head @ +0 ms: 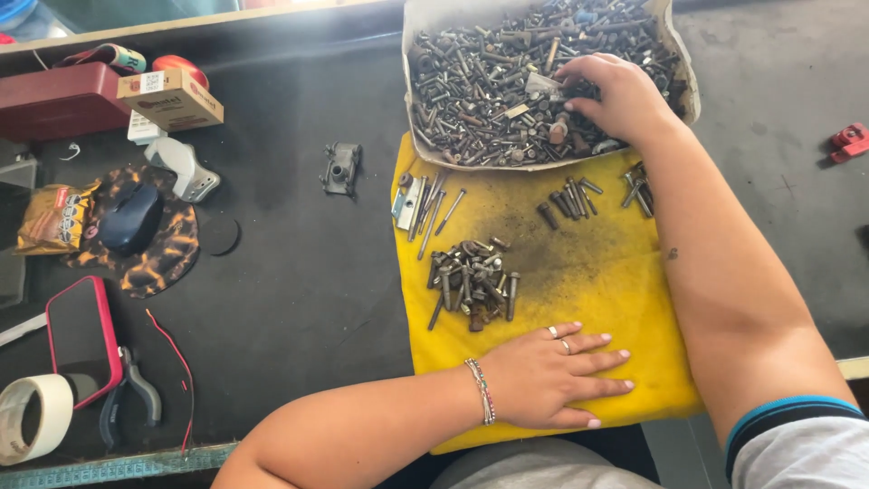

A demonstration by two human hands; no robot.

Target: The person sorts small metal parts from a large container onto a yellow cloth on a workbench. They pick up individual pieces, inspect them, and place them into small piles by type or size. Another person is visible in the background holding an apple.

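Note:
My right hand (615, 98) reaches into a cardboard box (683, 81) heaped with rusty bolts, nuts and screws (480, 81), fingers curled down among them; whether it grips one is hidden. My left hand (552, 376) lies flat, fingers spread, on a yellow cloth (588, 272) at the cloth's near edge. On the cloth lie sorted groups: a pile of short bolts (472, 282) just beyond my left hand, long thin screws (433, 208) at the upper left, dark bolts (568, 199) in the middle, and a few more (638, 186) beside my right wrist.
The dark table (299, 272) carries a small metal bracket (341, 168), a computer mouse (131, 217) on a patterned pad, a small cardboard carton (172, 98), a red-cased phone (81, 335), pliers (131, 394), a tape roll (34, 417) and a red part (849, 141) at the far right.

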